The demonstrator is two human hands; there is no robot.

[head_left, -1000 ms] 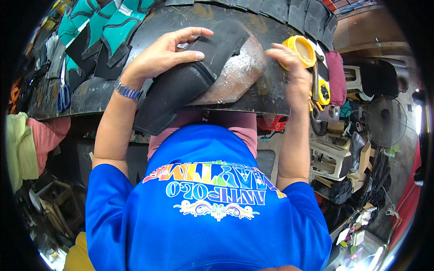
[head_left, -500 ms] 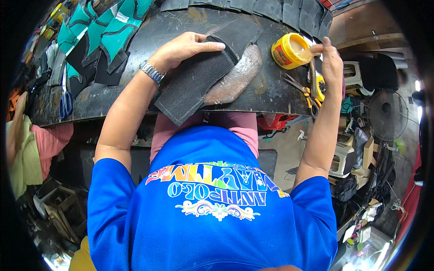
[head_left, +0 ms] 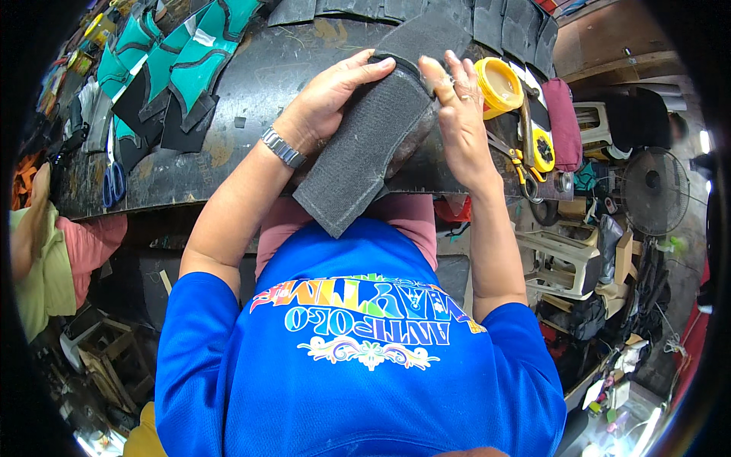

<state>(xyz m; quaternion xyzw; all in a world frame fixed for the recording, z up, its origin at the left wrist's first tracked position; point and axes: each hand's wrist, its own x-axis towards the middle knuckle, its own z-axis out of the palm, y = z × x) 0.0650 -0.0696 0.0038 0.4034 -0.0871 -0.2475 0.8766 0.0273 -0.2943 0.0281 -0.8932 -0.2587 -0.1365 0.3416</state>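
My left hand, with a metal watch on its wrist, grips a black textured fabric piece near its upper fold, thumb on top. The piece has pale stitching along its border and lies slanted, its lower corner overhanging the table edge. A brown curved slab peeks out beneath it, mostly hidden. Beside the fabric's upper right edge is my right hand, fingers stretched out with a pale wet smear on them. Whether its fingertips touch the fabric is hard to tell. An uncapped yellow jar of cream-coloured paste stands just right of that hand.
Yellow-handled scissors, a yellow tape roll and a maroon cloth bundle lie right. Teal-and-black cut pieces and blue-handled scissors lie left. Black pieces line the back. Another person's arm shows far left.
My right hand has come left from the yellow jar to the fabric's edge. My left hand and the fabric have shifted right and turned steeper, covering more of the brown slab.
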